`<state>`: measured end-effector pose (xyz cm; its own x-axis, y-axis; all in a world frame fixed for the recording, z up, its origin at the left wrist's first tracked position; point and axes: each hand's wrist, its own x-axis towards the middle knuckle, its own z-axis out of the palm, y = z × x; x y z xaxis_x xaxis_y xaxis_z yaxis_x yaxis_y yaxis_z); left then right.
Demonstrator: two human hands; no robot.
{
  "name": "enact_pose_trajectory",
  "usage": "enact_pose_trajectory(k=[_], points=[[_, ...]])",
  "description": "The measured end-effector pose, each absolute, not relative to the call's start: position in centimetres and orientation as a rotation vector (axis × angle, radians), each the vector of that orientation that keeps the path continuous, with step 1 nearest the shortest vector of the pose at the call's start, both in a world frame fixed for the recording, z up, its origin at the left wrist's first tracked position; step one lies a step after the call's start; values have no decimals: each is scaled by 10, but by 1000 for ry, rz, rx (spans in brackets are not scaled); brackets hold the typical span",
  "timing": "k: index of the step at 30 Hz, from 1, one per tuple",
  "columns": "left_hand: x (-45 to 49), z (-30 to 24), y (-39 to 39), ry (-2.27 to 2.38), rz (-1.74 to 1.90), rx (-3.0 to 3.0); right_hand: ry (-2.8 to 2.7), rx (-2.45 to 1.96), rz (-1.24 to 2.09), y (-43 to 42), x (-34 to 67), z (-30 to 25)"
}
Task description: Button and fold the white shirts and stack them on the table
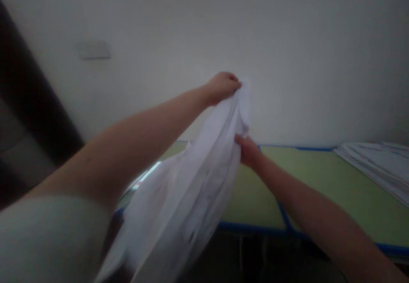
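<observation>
A white cloth garment [191, 189], perhaps a shirt, hangs in loose folds from both my hands, in the air in front of the table. My left hand [224, 86] is closed on its upper end, high against the wall. Lower down and to the right, my right hand [248, 150] grips the garment's edge between thumb and fingers. The cloth slants down to the lower left and runs out of view at the bottom. Blur hides its finer details.
Behind the garment stand light green tables [306, 172] with blue edges. A stack of white cloth [380, 163] lies on the right. A pale wall [303, 53] rises behind, carrying a small plate [93, 50]. Something dark [28, 74] slants along the left side.
</observation>
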<state>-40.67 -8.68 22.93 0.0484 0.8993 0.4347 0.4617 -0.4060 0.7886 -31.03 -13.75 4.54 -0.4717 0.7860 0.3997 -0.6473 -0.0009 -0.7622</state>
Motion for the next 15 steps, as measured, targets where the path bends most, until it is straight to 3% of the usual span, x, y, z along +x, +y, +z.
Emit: enact_pose_trajectory(k=[5, 9, 12, 15], points=[[-376, 264, -75, 1248, 1441, 2118, -1088, -277, 1238, -123, -259, 106], [-372, 258, -65, 1093, 1504, 1995, -1167, -416, 883, -106, -225, 133], [-395, 225, -55, 1256, 1205, 2054, -1213, -567, 771, -98, -213, 124], [-447, 171, -47, 1707, 567, 2302, -1214, -748, 807, -95, -209, 96]])
